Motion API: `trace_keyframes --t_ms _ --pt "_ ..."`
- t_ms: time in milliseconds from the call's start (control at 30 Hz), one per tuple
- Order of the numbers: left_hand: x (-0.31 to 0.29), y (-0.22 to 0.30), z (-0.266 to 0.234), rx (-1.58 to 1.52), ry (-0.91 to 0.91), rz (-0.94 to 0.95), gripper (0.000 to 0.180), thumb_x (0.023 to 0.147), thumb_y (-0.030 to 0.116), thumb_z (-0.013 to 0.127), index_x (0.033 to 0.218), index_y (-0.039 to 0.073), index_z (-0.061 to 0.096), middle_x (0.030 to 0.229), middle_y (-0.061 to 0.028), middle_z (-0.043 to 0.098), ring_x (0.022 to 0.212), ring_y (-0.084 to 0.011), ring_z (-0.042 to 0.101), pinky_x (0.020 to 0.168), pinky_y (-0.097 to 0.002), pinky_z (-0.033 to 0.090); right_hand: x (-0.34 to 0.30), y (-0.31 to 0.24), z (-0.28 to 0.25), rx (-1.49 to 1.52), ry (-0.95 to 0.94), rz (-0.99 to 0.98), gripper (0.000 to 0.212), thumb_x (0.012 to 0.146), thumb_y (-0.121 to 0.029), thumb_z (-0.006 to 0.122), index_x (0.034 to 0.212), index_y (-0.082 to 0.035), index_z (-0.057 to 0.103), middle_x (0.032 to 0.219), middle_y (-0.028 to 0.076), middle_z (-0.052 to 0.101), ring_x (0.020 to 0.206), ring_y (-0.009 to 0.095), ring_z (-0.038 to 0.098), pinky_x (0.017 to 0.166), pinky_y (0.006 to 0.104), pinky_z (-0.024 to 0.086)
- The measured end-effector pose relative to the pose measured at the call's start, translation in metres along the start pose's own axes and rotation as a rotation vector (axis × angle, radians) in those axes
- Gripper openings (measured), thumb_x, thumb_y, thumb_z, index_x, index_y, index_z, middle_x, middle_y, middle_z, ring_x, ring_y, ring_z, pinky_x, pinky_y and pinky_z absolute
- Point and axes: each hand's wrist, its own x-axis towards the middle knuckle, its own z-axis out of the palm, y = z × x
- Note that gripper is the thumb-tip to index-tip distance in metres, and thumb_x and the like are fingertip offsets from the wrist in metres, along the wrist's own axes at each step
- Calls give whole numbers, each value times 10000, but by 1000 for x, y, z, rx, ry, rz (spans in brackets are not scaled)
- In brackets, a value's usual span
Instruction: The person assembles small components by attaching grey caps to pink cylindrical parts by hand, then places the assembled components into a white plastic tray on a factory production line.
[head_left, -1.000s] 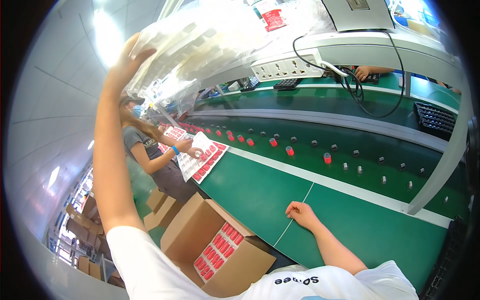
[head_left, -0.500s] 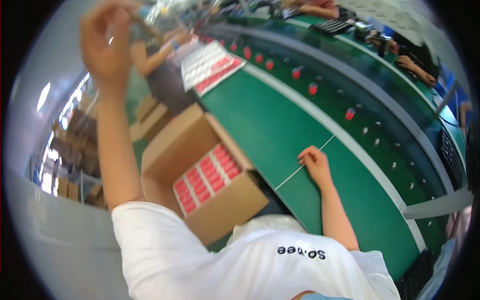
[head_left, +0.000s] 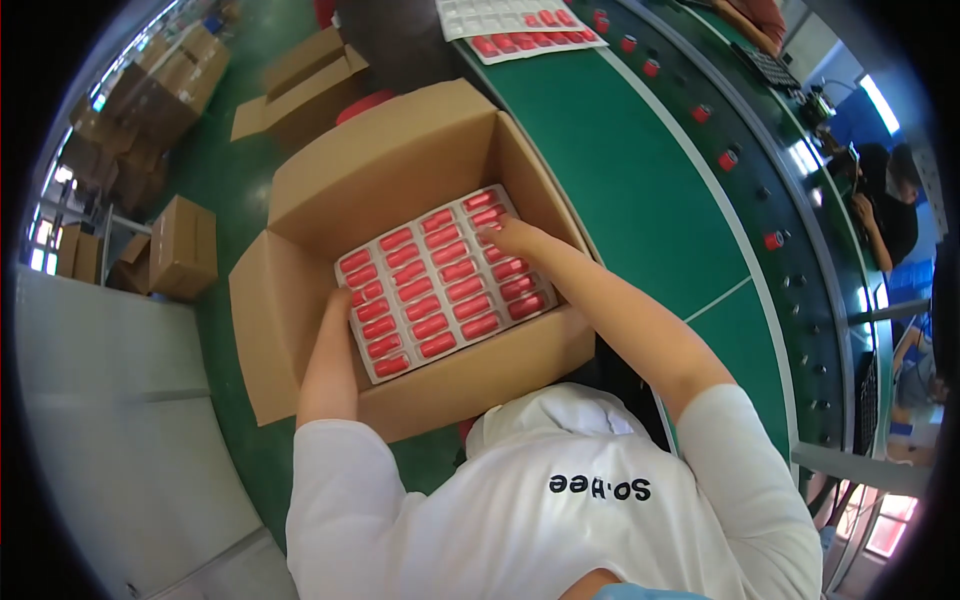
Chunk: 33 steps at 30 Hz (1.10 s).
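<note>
An open cardboard box [head_left: 480, 376] stands before me, left of the green work table. In it lies a pale plastic tray [head_left: 460, 343] with rows of red cylindrical pieces in its pockets. My left hand [head_left: 342, 298] is at the tray's left edge inside the box, its fingertips mostly hidden. At the opposite edge my right hand [head_left: 508, 236] reaches over the box's right wall, its fingers curled down onto the tray beside the red pieces. Both hands appear to grip the tray from its two sides.
The green table [head_left: 640, 190] runs along the right, beside a conveyor [head_left: 760, 195] carrying red-topped pieces. Partly filled trays [head_left: 500, 18] lie at the table's far end. Another open box [head_left: 310, 85] and stacked cartons [head_left: 185, 245] stand left. People sit across the conveyor.
My raised left hand has come down into the box. My right hand has left the table and moved onto the tray. My view has turned toward the box.
</note>
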Motion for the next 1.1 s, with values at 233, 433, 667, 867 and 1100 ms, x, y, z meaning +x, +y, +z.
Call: trace_keyframes --t_ms 233,433,667,867,1100 --pt "-44 -11 62 251 0 -13 547 978 389 319 1135 -24 641 1178 -253 611 1121 -361 593 918 -417 471 82 87 34 406 116 305 608 998 -483 361 1259 29 560 1206 193 617 1070 299 605 952 442 413" --pt "-99 42 66 401 57 23 575 993 381 240 1159 -4 634 1255 -214 580 1185 -384 539 1001 -436 417 105 123 19 -3 151 215 620 992 -479 363 1221 55 578 1151 207 640 1076 315 602 963 433 408" --pt "-116 35 70 232 160 -30 856 841 690 432 1197 -75 579 1234 -282 568 1181 -380 547 993 -416 430 93 137 21 10 117 124 478 906 -335 566 1162 66 612 1087 220 660 1002 301 639 870 405 480" --pt "-113 14 68 -286 19 158 814 779 521 690 1279 -90 493 1228 -243 593 1154 -322 582 921 -366 478 78 133 19 110 259 -21 636 876 -283 628 1338 91 402 1205 250 593 1121 308 586 946 377 449" --pt "-118 0 57 -298 239 210 637 774 350 707 1238 -51 535 1195 -265 601 1137 -356 586 917 -391 482 60 118 28 132 372 -188 787 852 -246 669 1404 119 243 1274 321 517 1215 369 516 1009 355 397"
